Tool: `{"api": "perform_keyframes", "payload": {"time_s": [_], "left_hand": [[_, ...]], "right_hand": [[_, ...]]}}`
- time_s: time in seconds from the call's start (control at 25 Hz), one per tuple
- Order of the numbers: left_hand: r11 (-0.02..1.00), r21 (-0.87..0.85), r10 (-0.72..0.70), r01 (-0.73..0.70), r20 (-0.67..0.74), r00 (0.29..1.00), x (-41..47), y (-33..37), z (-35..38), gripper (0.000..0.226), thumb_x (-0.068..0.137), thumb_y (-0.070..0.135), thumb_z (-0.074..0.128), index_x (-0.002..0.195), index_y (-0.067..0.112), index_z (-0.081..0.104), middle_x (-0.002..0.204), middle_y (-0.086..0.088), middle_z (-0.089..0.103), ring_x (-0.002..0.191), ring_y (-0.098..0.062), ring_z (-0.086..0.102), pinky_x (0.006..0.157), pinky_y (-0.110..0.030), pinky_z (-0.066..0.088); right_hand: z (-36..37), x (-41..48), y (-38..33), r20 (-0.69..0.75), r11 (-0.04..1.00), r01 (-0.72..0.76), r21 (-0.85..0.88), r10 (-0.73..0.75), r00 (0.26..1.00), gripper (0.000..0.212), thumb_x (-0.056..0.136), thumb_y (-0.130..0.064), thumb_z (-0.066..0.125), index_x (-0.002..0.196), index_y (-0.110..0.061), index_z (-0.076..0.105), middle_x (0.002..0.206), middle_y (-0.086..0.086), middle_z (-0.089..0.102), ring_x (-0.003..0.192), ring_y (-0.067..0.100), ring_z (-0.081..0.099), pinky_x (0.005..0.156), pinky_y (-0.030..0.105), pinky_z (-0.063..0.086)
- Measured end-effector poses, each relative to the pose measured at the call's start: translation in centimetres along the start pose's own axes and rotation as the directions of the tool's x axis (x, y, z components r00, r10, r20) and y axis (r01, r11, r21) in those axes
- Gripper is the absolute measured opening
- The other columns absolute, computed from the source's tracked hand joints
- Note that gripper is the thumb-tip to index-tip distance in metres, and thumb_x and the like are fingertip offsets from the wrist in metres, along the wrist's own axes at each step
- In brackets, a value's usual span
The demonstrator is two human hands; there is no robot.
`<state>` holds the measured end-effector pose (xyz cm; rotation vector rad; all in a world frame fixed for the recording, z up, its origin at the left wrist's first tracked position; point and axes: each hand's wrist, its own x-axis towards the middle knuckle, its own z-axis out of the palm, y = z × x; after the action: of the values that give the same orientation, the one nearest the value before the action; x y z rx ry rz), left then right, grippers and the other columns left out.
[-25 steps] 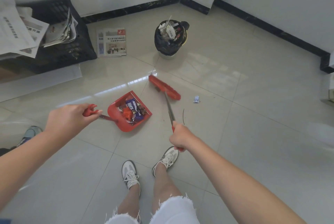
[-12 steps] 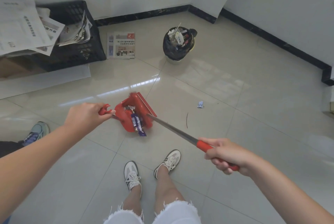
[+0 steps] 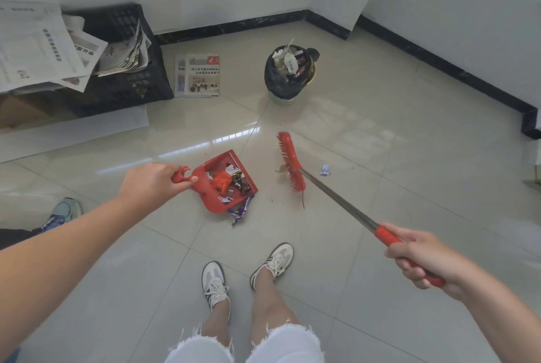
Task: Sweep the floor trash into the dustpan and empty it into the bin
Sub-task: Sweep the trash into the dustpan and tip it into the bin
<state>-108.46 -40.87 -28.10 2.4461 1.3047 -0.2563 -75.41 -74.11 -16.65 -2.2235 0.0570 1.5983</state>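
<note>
- While the left hand curls tight round its red handle, the dustpan sits low just past the knuckles, with wrappers heaped inside.
- A purple wrapper hangs over the pan's near edge onto the floor, between the two hands.
- The right hand is clamped on the broom at its red grip; the shaft runs forward and left to the red head, just right of the dustpan and apart from it.
- Whether the bristles touch the tile I cannot tell.
- A small scrap lies just right of the head.
- The bin, black-lined and full, stands well beyond both hands.
- A crate of newspapers stands far ahead of the left hand.
</note>
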Motion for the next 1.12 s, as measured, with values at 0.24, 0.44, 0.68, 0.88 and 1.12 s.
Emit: {"api": "perform_keyframes", "payload": {"time_s": [0.24, 0.44, 0.68, 0.88, 1.12], "left_hand": [[0.996, 0.055, 0.062, -0.065, 0.043, 0.997, 2.0, 2.6, 0.1, 0.049, 0.083, 0.067, 0.051, 0.077, 0.019, 0.063, 0.068, 0.006, 0.063, 0.071, -0.018, 0.059, 0.055, -0.029, 0.042], [0.997, 0.017, 0.075, -0.075, -0.015, 0.997, 3.2, 6.8, -2.7, 0.047, 0.082, 0.065, 0.056, 0.075, 0.019, 0.064, 0.059, 0.005, 0.057, 0.065, -0.02, 0.051, 0.052, -0.028, 0.035], [0.989, -0.116, 0.083, -0.091, -0.078, 0.994, 3.4, 11.7, -10.6, 0.039, 0.079, 0.066, 0.06, 0.069, 0.029, 0.066, 0.055, 0.007, 0.059, 0.06, -0.01, 0.055, 0.053, -0.028, 0.039], [0.945, -0.324, -0.011, -0.042, -0.161, 0.987, 4.2, 16.7, -15.6, 0.045, 0.076, 0.067, 0.063, 0.062, 0.025, 0.072, 0.053, 0.0, 0.06, 0.056, -0.021, 0.055, 0.054, -0.032, 0.039], [0.758, -0.652, -0.187, -0.024, -0.252, 0.95, 6.3, 19.2, -19.5, 0.04, 0.076, 0.057, 0.071, 0.064, 0.019, 0.072, 0.04, 0.004, 0.045, 0.041, -0.019, 0.04, 0.05, -0.029, 0.041]], "right_hand": [[-3.7, 0.3, 4.6, -0.037, 0.994, -0.094, 0.058, 0.096, 0.995, 0.06, 0.085, 0.003, 0.053, 0.136, -0.029, 0.049, 0.051, 0.003, 0.038, 0.035, 0.01, 0.028, 0.036, 0.013, 0.025], [-5.5, 1.8, 7.2, -0.039, 0.978, -0.165, 0.126, 0.171, 0.984, 0.047, 0.085, 0.004, 0.052, 0.12, -0.028, 0.057, 0.052, 0.003, 0.038, 0.035, 0.009, 0.03, 0.036, 0.011, 0.024], [-10.8, 4.6, 6.8, -0.031, 0.958, -0.267, 0.106, 0.272, 0.962, 0.041, 0.084, 0.001, 0.053, 0.115, -0.025, 0.056, 0.049, 0.002, 0.042, 0.03, 0.008, 0.034, 0.035, 0.01, 0.026], [-12.8, 5.3, 4.7, 0.002, 0.972, -0.224, 0.071, 0.225, 0.974, 0.035, 0.084, 0.004, 0.051, 0.113, -0.015, 0.056, 0.042, 0.005, 0.045, 0.027, 0.011, 0.039, 0.033, 0.01, 0.032], [-18.6, 4.0, 1.9, -0.02, 0.983, -0.163, 0.089, 0.166, 0.986, 0.039, 0.085, 0.003, 0.052, 0.123, 0.003, 0.055, 0.044, 0.005, 0.043, 0.027, 0.009, 0.036, 0.029, 0.01, 0.03]]}}
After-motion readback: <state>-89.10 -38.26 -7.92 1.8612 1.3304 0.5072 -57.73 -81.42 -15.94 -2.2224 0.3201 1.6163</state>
